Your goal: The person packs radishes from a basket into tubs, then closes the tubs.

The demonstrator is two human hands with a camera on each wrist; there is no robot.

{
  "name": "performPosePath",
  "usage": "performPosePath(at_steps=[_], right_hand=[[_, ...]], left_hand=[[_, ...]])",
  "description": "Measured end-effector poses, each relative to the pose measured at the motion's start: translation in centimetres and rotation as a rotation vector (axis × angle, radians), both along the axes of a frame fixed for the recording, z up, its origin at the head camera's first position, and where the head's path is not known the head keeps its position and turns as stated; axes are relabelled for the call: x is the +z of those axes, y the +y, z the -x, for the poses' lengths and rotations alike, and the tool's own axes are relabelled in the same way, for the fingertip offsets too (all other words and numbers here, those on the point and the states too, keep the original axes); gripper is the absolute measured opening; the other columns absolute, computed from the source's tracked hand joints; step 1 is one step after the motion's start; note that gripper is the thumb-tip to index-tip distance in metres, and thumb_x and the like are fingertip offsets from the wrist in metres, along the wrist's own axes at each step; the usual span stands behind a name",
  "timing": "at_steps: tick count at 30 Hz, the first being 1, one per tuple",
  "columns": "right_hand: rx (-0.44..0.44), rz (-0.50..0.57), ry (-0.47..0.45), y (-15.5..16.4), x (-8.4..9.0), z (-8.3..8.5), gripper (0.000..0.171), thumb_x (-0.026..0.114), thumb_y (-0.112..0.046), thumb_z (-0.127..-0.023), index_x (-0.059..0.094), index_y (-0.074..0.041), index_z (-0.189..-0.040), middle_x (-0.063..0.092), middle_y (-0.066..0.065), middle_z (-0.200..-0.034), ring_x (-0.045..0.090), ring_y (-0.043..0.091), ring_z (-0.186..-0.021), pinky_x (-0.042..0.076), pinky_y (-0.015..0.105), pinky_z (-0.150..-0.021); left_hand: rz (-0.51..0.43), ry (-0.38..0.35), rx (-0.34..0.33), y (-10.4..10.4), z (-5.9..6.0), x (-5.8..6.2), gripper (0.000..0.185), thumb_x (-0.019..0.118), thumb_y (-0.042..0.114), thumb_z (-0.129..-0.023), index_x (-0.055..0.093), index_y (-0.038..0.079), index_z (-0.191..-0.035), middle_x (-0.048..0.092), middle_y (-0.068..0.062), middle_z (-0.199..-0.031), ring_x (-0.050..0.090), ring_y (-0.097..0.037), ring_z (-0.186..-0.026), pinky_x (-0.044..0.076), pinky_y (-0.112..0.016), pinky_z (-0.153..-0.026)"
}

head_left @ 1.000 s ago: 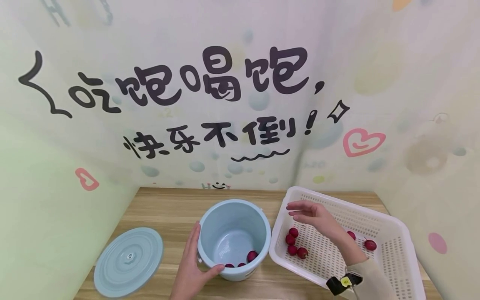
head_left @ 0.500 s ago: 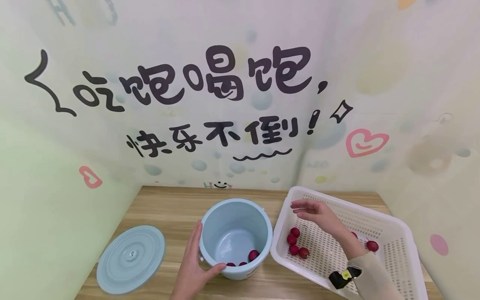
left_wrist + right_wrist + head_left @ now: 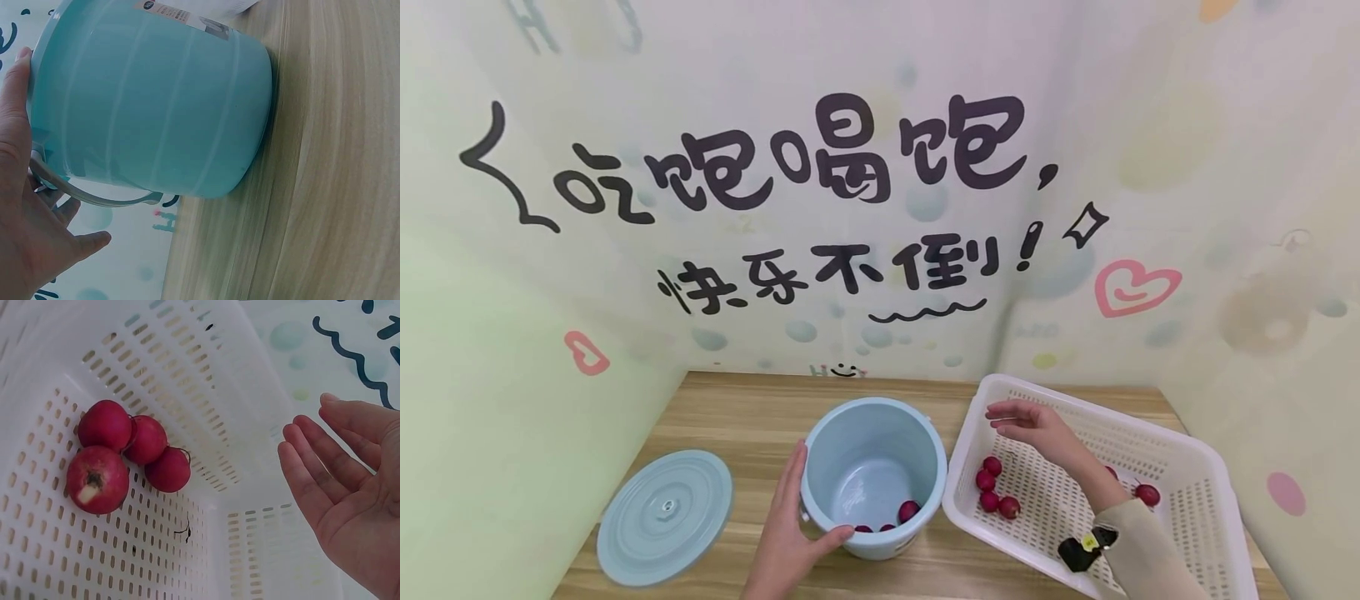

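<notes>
Radishes [image 3: 992, 485]: four clustered in the white basket [image 3: 1157, 454], more in the blue bucket [image 3: 874, 475].
Right hand [image 3: 1030, 423]: flat open, empty, above the cluster.
Left hand [image 3: 790, 533]: cupping the bucket's side.
Wall writing [image 3: 820, 158]: 吃饱喝饱, 快乐不倒!

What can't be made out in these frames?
- Radishes in the bucket: head view, near rim hides most; count unclear.
- Radishes at the basket's right: head view, right hand's forearm partly covers them.
- Bucket's inside: left wrist view shows only its outer wall.
</notes>
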State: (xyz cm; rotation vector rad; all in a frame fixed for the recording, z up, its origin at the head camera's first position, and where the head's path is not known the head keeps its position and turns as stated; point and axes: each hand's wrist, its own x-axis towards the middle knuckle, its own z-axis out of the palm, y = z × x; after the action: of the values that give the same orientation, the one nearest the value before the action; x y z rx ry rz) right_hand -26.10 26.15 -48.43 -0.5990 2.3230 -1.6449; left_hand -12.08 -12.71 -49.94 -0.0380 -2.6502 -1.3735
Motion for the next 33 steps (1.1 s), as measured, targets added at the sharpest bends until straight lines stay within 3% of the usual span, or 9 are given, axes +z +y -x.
performPosePath(at_steps=[7,13,17,20,24,28,33], right_hand=[[-0.005,-0.010,-0.021,0.5,-1.3,0.6,0.040,0.063,-0.008,-0.097,0.055,0.012,-0.130,0.058,0.038,-0.128,0.067,-0.004,-0.099,0.058,0.021,-0.090],[-0.003,-0.047,-0.025,1.0,-2.6,1.0,0.040,0.063,-0.012,-0.097,0.056,0.009,-0.130,0.059,0.036,-0.128,0.070,0.014,-0.106,0.060,0.033,-0.092],[0.001,-0.079,-0.020,1.1,-3.2,1.1,0.039,0.064,-0.013,-0.097,0.057,0.008,-0.130,0.060,0.034,-0.128,0.069,0.025,-0.110,0.060,0.026,-0.090],[0.010,-0.081,-0.019,1.2,-3.5,1.2,0.040,0.063,-0.011,-0.097,0.057,0.009,-0.130,0.060,0.035,-0.127,0.069,0.029,-0.110,0.061,0.030,-0.089],[0.045,-0.063,-0.042,1.4,-4.1,1.3,0.041,0.063,-0.008,-0.097,0.055,0.012,-0.131,0.058,0.038,-0.128,0.070,0.023,-0.109,0.061,0.039,-0.091],[0.079,-0.050,-0.066,1.5,-4.6,1.4,0.041,0.063,-0.006,-0.096,0.054,0.013,-0.131,0.058,0.039,-0.127,0.070,0.019,-0.108,0.061,0.031,-0.089],[0.123,-0.052,-0.092,1.6,-5.2,1.4,0.044,0.063,-0.008,-0.096,0.051,0.015,-0.131,0.058,0.039,-0.126,0.069,0.025,-0.110,0.061,0.026,-0.087]], left_hand=[[0.006,-0.020,0.004,0.0,0.0,0.1,0.123,0.088,0.052,-0.067,0.017,0.016,-0.161,0.017,-0.010,-0.168,0.026,-0.041,-0.150,0.034,-0.060,-0.115],[-0.003,-0.038,0.007,0.1,0.0,0.2,0.122,0.087,0.053,-0.068,0.016,0.018,-0.161,0.017,-0.011,-0.167,0.026,-0.041,-0.150,0.036,-0.061,-0.114],[-0.005,-0.049,0.012,0.1,-0.1,0.3,0.122,0.087,0.054,-0.068,0.016,0.018,-0.161,0.016,-0.011,-0.168,0.025,-0.041,-0.150,0.035,-0.062,-0.114],[0.000,-0.048,0.012,0.0,-0.1,0.3,0.122,0.087,0.053,-0.068,0.015,0.018,-0.161,0.016,-0.010,-0.168,0.025,-0.041,-0.151,0.035,-0.062,-0.115],[0.005,-0.033,0.009,0.0,-0.1,0.1,0.122,0.088,0.052,-0.068,0.015,0.020,-0.161,0.016,-0.010,-0.168,0.026,-0.042,-0.150,0.035,-0.062,-0.113],[0.010,-0.011,0.007,0.0,-0.1,0.0,0.122,0.088,0.051,-0.068,0.015,0.020,-0.161,0.017,-0.012,-0.167,0.027,-0.043,-0.149,0.036,-0.063,-0.112],[0.005,-0.007,0.007,0.1,0.0,0.0,0.123,0.089,0.051,-0.067,0.016,0.019,-0.161,0.018,-0.013,-0.167,0.027,-0.043,-0.149,0.036,-0.063,-0.112]])
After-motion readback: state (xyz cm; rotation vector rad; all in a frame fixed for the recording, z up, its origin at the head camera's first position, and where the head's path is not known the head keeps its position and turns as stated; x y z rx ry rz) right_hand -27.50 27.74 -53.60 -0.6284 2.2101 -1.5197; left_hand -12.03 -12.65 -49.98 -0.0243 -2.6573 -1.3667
